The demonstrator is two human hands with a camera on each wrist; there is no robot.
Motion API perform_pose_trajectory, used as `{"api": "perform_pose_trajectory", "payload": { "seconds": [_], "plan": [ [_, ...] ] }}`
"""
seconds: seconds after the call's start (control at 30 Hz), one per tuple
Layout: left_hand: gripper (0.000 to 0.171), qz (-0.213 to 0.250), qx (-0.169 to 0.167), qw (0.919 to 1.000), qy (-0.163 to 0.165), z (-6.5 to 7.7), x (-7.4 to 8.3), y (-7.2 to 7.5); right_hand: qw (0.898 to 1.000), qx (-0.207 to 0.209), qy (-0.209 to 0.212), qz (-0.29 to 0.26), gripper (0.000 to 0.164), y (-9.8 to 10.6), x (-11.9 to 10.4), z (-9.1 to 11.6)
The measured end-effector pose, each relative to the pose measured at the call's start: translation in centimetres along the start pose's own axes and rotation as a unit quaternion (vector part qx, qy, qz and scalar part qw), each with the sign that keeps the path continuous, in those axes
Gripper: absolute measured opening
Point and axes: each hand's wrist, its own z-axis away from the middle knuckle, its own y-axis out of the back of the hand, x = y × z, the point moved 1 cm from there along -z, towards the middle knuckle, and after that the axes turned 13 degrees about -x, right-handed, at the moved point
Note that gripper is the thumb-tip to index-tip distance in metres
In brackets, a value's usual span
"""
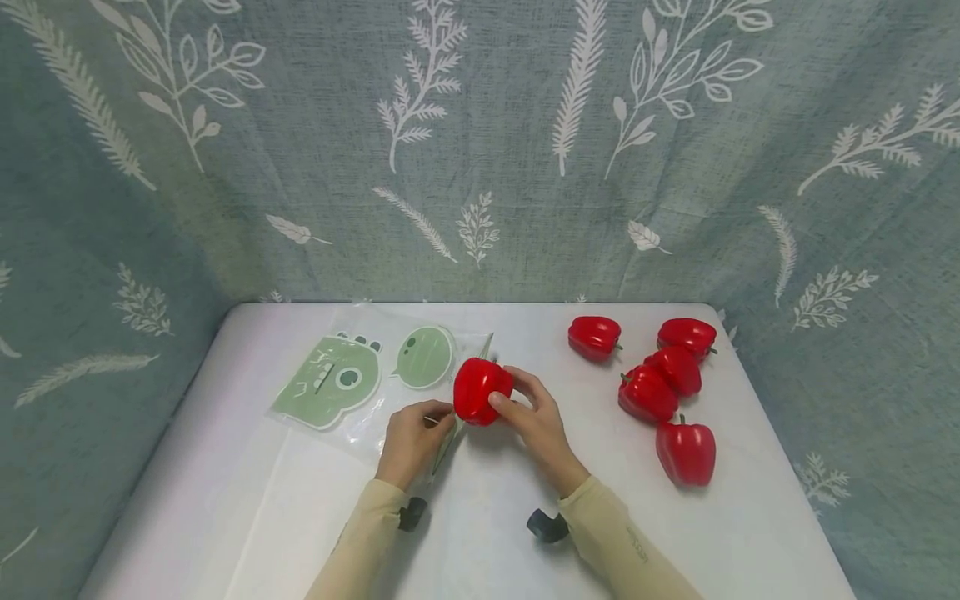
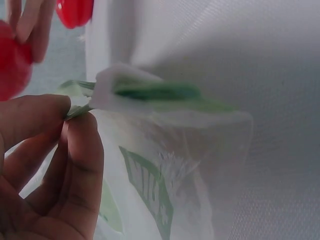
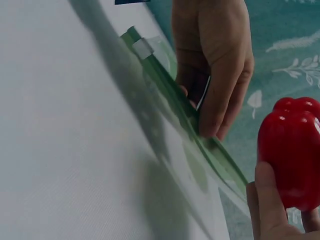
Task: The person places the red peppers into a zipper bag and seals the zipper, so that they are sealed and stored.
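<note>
A red bell pepper (image 1: 476,392) is held up in my right hand (image 1: 542,427), thumb on its near side and fingers behind. My left hand (image 1: 412,437) pinches the green edge of a clear zip bag (image 2: 210,145) between thumb and fingers. The bag lies on the table with its mouth toward the pepper, printed with a green one-eyed monster (image 1: 337,379) and a green speech bubble (image 1: 424,357). In the right wrist view a white slider (image 3: 143,48) sits near one end of the green zip strip (image 3: 167,77). The pepper is close beside the bag's mouth.
Several more red peppers lie on the right of the white table (image 1: 300,517): one apart (image 1: 595,337), a cluster around another pepper (image 1: 649,393), and one nearer me (image 1: 686,452). A patterned green cloth (image 1: 495,150) hangs behind and at both sides.
</note>
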Motion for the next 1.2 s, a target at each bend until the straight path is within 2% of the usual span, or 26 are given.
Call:
{"api": "perform_pose_trajectory", "payload": {
  "seconds": [0.3, 0.73, 1.2],
  "plan": [
    [0.013, 0.001, 0.016, 0.9992, -0.037, -0.1, 0.0, 0.1, 1.000, -0.017, -0.001, -0.020, 0.070, -1.1, 0.0, -1.3],
    [0.018, 0.032, 0.012, 0.9989, -0.033, -0.2, 0.2, 0.6, 0.999, -0.013, -0.039, 0.027, 0.075, -0.7, 0.7, -1.1],
    [0.022, 0.042, 0.029, 0.9983, -0.030, 0.3, 1.2, 1.5, 0.996, -0.013, -0.057, 0.062, 0.073, -0.3, 0.4, -1.2]
  ]
}}
